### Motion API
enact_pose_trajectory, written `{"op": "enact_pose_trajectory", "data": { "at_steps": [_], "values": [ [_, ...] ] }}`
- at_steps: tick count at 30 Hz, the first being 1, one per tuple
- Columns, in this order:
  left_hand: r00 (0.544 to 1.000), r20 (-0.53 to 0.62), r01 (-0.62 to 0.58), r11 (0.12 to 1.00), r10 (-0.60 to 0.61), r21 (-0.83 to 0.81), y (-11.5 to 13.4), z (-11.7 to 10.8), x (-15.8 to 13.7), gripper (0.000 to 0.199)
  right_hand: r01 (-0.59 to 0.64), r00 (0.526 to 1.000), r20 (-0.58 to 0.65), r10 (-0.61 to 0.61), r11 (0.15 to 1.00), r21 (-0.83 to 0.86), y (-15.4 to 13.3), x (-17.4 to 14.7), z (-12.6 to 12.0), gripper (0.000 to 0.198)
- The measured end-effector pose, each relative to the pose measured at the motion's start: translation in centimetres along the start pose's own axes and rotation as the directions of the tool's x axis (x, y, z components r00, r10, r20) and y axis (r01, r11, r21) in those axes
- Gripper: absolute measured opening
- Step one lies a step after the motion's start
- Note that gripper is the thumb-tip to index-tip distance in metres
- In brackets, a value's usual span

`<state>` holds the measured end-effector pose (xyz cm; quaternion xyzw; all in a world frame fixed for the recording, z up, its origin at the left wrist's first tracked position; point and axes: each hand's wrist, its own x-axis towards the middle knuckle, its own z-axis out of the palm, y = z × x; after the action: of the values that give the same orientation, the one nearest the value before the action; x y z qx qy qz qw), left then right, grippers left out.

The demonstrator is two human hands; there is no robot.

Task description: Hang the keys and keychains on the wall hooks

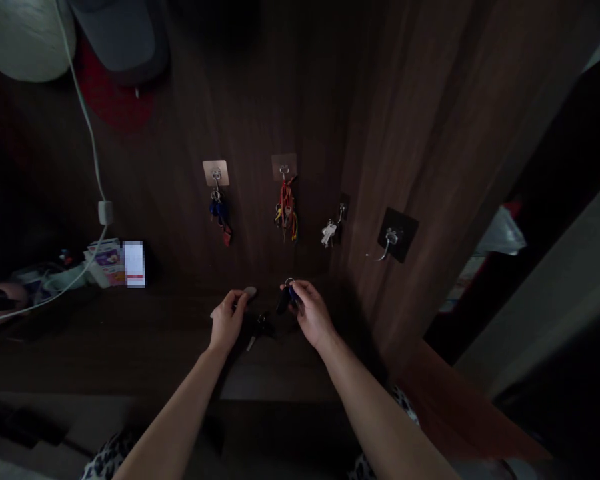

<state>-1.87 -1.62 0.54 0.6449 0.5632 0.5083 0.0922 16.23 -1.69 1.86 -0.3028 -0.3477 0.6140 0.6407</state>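
My right hand [313, 313] is closed on a bunch of keys [283, 300], with a metal ring on top, a dark fob-like piece and a blue part between the fingers. To its left, my left hand [227, 320] pinches a pale flat piece with a rounded end [250, 292]; its kind is not clear. On the dark wooden shelf [150, 340], between my hands, lies another set of keys [261, 321] with one silvery blade [251, 343]. Above, keys with blue heads [219, 210], keys with an orange-red cord [287, 203] and silver keys [329, 232] hang from wall hooks.
A bare hook [391, 237] on a black pad juts from the right side panel. Small boxes [105, 260] and a blurred white card [134, 265] stand at the left, beside a white cable [91, 143]. Caps [120, 40] hang at upper left.
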Motion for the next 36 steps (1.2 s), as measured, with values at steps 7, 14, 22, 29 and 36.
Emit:
{"op": "enact_pose_trajectory", "data": {
  "at_steps": [7,14,22,29,36],
  "values": [
    [0.999,0.045,0.028,1.000,-0.028,0.015,-0.2,0.0,0.2,0.024,-0.067,0.996,-0.037,0.084,0.938,0.340,-1.4,0.5,-1.3,0.014],
    [0.998,0.058,0.007,1.000,-0.008,0.009,-0.4,0.0,0.3,0.027,-0.061,0.996,0.087,0.022,0.881,0.470,-3.2,0.2,-1.8,0.006],
    [0.990,0.110,0.087,0.995,-0.091,0.043,-0.1,-0.3,0.3,0.031,-0.035,0.985,0.160,-0.069,0.822,0.569,-4.4,-0.7,-1.1,0.014],
    [0.991,0.103,0.081,0.996,-0.084,0.030,0.4,-0.5,0.2,0.033,0.157,0.980,0.020,-0.196,0.842,0.517,-5.8,-1.9,-0.6,0.016],
    [0.988,0.117,0.091,0.994,-0.097,0.059,0.3,-0.5,0.3,0.033,0.328,0.942,-0.103,-0.319,0.813,0.482,-8.0,-2.7,0.0,0.016]
  ]
}}
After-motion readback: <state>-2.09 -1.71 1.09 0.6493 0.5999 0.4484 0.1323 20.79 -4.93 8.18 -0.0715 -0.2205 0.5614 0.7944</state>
